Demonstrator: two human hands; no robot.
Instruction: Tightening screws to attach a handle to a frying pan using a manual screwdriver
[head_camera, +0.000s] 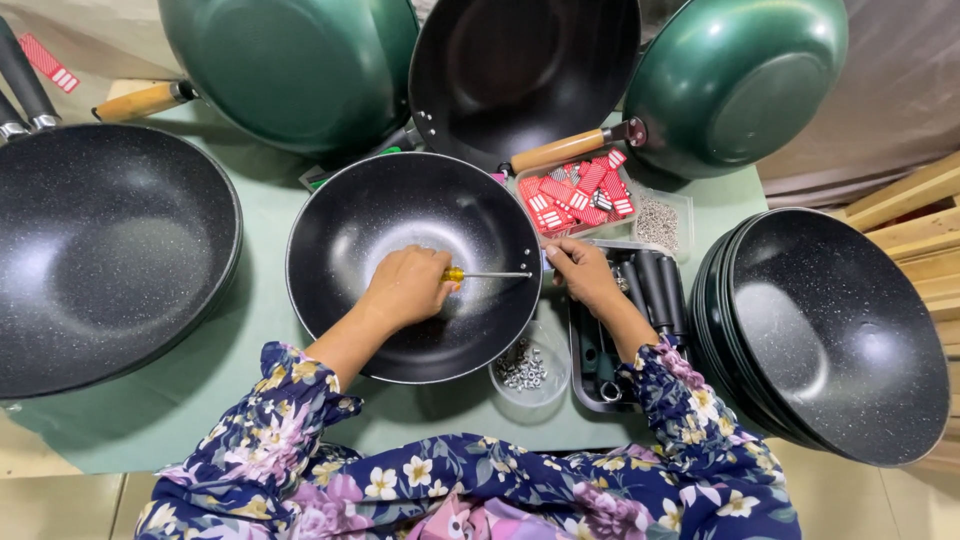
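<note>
A black speckled wok (400, 215) lies on the green table cover in front of me. My left hand (405, 287) is inside the wok, closed around the yellow handle of a screwdriver (487, 274). Its thin shaft points right, toward the wok's rim. My right hand (583, 272) is just outside that rim, gripping the end of a black pan handle (655, 285) where it meets the wok.
A large black wok (100, 250) sits at left, a stack of black woks (840, 330) at right. Green woks (290, 60) (735, 80) with wooden handles and a black one (520, 70) lean behind. Close by are a clear cup of screws (522, 368), a tray of red tags (580, 192), and a tub of small parts (658, 222).
</note>
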